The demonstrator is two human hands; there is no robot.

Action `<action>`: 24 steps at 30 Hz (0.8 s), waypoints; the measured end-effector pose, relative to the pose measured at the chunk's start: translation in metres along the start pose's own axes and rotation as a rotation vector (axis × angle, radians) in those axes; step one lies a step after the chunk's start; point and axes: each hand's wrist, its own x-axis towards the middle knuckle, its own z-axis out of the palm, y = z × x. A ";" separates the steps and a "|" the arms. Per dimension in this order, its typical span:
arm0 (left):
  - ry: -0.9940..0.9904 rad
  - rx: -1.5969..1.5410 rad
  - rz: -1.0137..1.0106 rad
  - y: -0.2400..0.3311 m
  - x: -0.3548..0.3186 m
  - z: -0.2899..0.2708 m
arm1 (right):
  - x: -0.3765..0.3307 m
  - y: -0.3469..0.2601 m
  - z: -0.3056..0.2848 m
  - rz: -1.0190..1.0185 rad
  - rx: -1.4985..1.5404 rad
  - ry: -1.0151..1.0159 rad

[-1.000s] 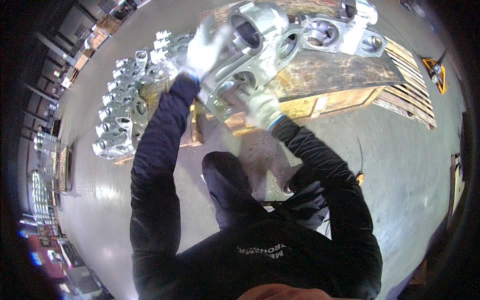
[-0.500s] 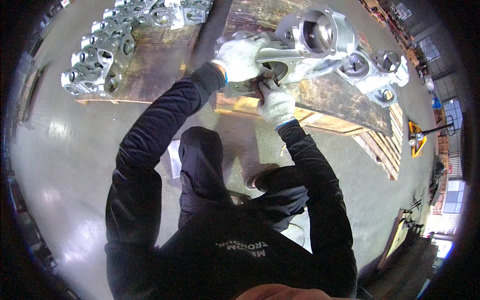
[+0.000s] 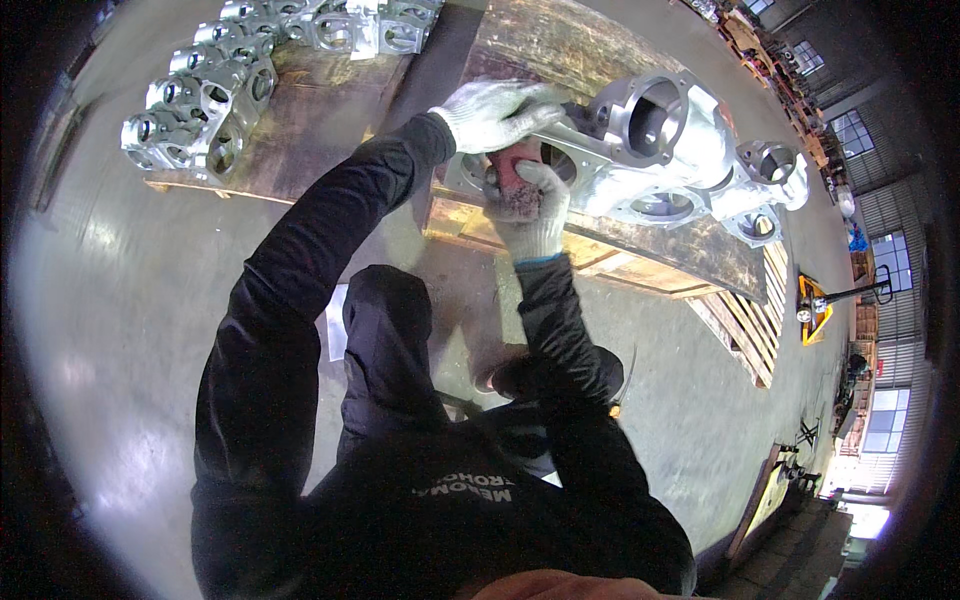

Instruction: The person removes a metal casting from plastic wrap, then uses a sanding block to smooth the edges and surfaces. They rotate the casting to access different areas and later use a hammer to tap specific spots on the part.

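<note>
A large silver metal casting (image 3: 655, 140) with round bores lies on a wooden pallet (image 3: 600, 240) in front of me. My left hand (image 3: 495, 112), in a white knit glove, grips the casting's near upper edge. My right hand (image 3: 528, 205), also gloved, holds a reddish abrasive pad (image 3: 512, 172) pressed against the casting's near face by a round opening. Both black sleeves reach up from below.
A second wooden pallet (image 3: 300, 140) at the upper left carries several similar silver castings (image 3: 210, 100). Stacked slatted pallets (image 3: 750, 330) and a yellow pallet jack (image 3: 815, 305) stand at the right. Grey concrete floor (image 3: 130, 300) lies around me.
The view has swung so the casting sits more to the right. My right hand has moved up with the pad against the casting's face; my left hand keeps its grip.
</note>
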 end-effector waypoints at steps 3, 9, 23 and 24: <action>0.030 0.045 -0.052 -0.003 0.001 0.003 | 0.003 0.021 -0.016 -0.258 -0.491 0.060; 0.139 -0.019 0.014 -0.007 -0.004 0.010 | -0.016 -0.010 -0.033 -0.231 -2.135 0.033; 0.866 -0.466 -0.499 0.091 -0.104 0.087 | -0.053 -0.044 -0.085 -0.042 -0.372 0.067; 0.734 -0.638 -0.764 0.101 -0.113 0.108 | -0.058 -0.038 -0.096 0.010 -0.308 0.004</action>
